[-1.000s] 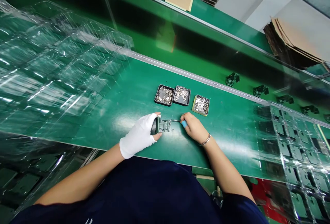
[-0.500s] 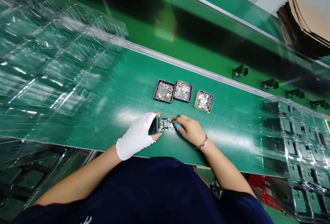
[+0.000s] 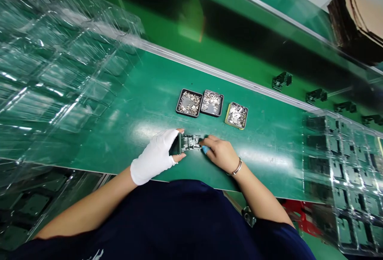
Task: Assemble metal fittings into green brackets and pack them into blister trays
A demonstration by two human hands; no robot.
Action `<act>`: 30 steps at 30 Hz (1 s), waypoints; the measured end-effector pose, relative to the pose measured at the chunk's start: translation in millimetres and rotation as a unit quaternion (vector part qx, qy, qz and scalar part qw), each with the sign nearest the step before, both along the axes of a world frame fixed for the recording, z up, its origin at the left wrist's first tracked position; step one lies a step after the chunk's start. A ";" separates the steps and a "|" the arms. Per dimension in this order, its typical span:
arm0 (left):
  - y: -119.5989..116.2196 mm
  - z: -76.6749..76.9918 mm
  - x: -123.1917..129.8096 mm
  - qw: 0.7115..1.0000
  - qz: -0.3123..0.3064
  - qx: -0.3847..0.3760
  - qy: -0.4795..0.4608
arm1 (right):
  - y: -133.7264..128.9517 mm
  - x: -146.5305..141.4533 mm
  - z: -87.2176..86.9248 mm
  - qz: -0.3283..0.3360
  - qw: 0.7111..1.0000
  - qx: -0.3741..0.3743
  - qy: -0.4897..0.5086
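My left hand (image 3: 157, 154), in a white glove with bare fingertips, grips a dark plastic housing (image 3: 189, 143) by its left end, thumb on the near side and fingers on the far side. Slots and small metal parts show on the housing's upper face. At its right end, my right hand (image 3: 220, 152) has thumb and index finger pinched together, a blue cover on one digit. Whatever lies between those fingertips is too small to make out. Just beyond the hands stand two black trays (image 3: 188, 103) (image 3: 212, 102) and a yellow-edged tray (image 3: 236, 115), all holding small shiny metal pieces.
Clear plastic blister trays (image 3: 60, 60) are stacked on the left, and more compartment trays (image 3: 344, 172) on the right. Several dark housings (image 3: 281, 80) stand behind the metal rail (image 3: 209, 69). Cardboard sheets (image 3: 356, 24) sit at the upper right. A red stool (image 3: 302, 216) is below the table.
The view has shifted slightly. Both hands stay at the housing in nearly the same pose, with the right fingertips still at its right end.
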State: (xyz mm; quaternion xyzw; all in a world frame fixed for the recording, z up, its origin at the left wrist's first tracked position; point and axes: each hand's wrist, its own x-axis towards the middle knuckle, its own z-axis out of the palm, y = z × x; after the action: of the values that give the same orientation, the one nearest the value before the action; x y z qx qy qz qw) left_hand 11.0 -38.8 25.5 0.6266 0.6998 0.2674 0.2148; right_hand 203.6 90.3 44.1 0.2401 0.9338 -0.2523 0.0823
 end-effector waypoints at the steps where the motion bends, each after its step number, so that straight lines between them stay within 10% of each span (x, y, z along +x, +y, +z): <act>1: -0.2 0.1 -0.5 1.000 -0.002 0.001 0.001 | -1.4 -0.9 1.4 -0.004 1.000 0.015 -0.017; 16: -2.3 -0.7 4.4 0.989 -0.030 0.143 -0.029 | -0.3 -0.9 8.8 -0.098 0.946 -0.110 0.289; 24: 10.2 2.6 3.9 0.979 -0.066 0.163 0.101 | -12.5 0.1 18.0 0.091 0.963 0.084 0.240; 30: 6.1 5.8 7.7 0.971 -0.107 0.164 0.136 | 76.0 32.0 10.2 -0.158 0.964 0.176 0.120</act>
State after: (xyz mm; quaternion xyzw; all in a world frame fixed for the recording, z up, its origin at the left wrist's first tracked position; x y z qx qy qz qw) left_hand 18.7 -32.7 31.3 0.7551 0.5978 0.2662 0.0392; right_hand 235.6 166.3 54.3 0.3630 0.9167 -0.1208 -0.1151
